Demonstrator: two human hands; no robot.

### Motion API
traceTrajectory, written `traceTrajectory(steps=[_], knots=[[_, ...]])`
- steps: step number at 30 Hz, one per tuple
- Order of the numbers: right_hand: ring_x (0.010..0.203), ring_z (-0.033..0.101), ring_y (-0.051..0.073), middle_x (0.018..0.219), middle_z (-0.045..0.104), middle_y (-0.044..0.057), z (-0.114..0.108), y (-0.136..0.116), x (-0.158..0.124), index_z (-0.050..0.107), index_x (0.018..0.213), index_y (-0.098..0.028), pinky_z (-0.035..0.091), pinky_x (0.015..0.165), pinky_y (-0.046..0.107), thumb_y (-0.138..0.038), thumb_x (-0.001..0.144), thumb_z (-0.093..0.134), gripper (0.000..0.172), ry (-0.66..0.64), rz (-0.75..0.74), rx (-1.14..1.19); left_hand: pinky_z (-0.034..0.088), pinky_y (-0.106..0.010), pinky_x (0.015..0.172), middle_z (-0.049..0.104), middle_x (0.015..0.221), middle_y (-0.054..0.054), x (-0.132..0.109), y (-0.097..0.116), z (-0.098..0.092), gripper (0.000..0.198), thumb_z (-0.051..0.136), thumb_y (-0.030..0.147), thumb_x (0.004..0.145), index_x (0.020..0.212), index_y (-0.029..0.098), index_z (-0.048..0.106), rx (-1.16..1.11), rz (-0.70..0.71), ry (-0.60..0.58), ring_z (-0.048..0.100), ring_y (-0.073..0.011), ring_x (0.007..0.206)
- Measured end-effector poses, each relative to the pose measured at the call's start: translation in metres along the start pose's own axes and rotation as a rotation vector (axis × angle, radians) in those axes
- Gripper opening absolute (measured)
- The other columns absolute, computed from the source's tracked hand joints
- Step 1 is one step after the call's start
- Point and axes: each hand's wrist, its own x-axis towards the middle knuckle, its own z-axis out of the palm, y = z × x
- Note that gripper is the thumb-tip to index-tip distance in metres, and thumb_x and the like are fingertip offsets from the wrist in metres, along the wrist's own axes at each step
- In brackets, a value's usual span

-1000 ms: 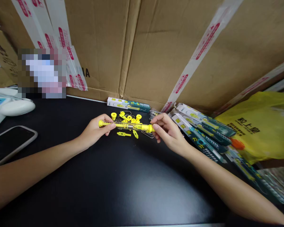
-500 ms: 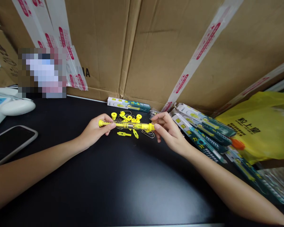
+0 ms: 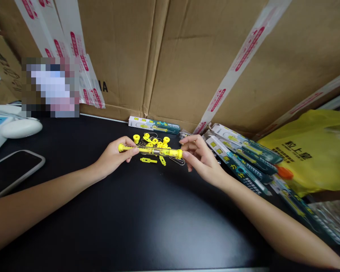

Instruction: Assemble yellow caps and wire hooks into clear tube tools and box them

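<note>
A clear tubular spring scale [image 3: 158, 151] with yellow inner parts lies level above the tabletop. My left hand [image 3: 119, 153] pinches its left end between thumb and fingers. At the other end, a yellow end cap [image 3: 179, 154] sits on the tube. My right hand [image 3: 200, 156] is beside that cap, its thumb tip at or very near it and the fingers curved apart; contact is hard to tell. Behind and below the scale lie several yellow plugs [image 3: 136, 138] and wire hooks [image 3: 181, 161]. Two flat yellow pieces [image 3: 149, 160] lie in front, on the black table.
One printed box [image 3: 154, 125] stands against the large carton [image 3: 116, 56]. More printed boxes [image 3: 238, 162] are piled at right, near a yellow bag [image 3: 308, 151]. At left are a phone [image 3: 14, 173] and a white rounded device [image 3: 21, 128]. The black table [image 3: 136, 226] stretches in front.
The yellow cap at the right end now sits closer in to the tube, where it stuck out further before. My left hand keeps its hold and has hardly moved.
</note>
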Motion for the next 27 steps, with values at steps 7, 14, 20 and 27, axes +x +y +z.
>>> traceTrajectory(steps=[7, 14, 20, 27], knots=[[0.06, 0.048, 0.009, 0.088, 0.05, 0.001, 0.0006, 0.0, 0.0004, 0.044, 0.113, -0.023, 0.047, 0.041, 0.017, -0.038, 0.094, 0.05, 0.025, 0.011, 0.011, -0.007, 0.034, -0.023, 0.055, 0.048, 0.055, 0.007, -0.0008, 0.0014, -0.0003, 0.023, 0.064, 0.038, 0.08, 0.079, 0.018, 0.053, -0.009, -0.001, 0.005, 0.044, -0.0085, 0.053], [0.054, 0.045, 0.01, 0.066, 0.045, -0.004, 0.0014, 0.0008, -0.0001, 0.043, 0.114, -0.021, 0.044, 0.041, 0.017, -0.038, 0.098, 0.041, 0.023, -0.027, 0.047, -0.011, 0.034, -0.023, 0.055, 0.048, 0.056, 0.007, -0.0008, 0.0003, -0.0004, 0.024, 0.065, 0.039, 0.079, 0.08, 0.018, 0.053, 0.009, 0.001, -0.003, 0.044, -0.009, 0.053], [0.063, 0.047, 0.01, 0.088, 0.047, 0.001, 0.0007, 0.001, -0.0003, 0.043, 0.116, -0.024, 0.046, 0.042, 0.018, -0.037, 0.094, 0.051, 0.027, -0.007, -0.009, 0.01, 0.034, -0.024, 0.055, 0.048, 0.055, 0.007, -0.0009, 0.002, 0.0, 0.024, 0.064, 0.04, 0.079, 0.08, 0.019, 0.053, 0.017, -0.002, 0.011, 0.045, -0.0096, 0.052], [0.06, 0.048, 0.01, 0.081, 0.049, 0.0, 0.0007, 0.0006, -0.0009, 0.044, 0.115, -0.024, 0.045, 0.041, 0.018, -0.039, 0.096, 0.046, 0.025, 0.002, 0.018, -0.021, 0.035, -0.024, 0.054, 0.048, 0.055, 0.007, -0.0016, 0.0032, 0.0006, 0.024, 0.064, 0.04, 0.079, 0.079, 0.019, 0.053, 0.015, 0.002, 0.012, 0.045, -0.0096, 0.051]])
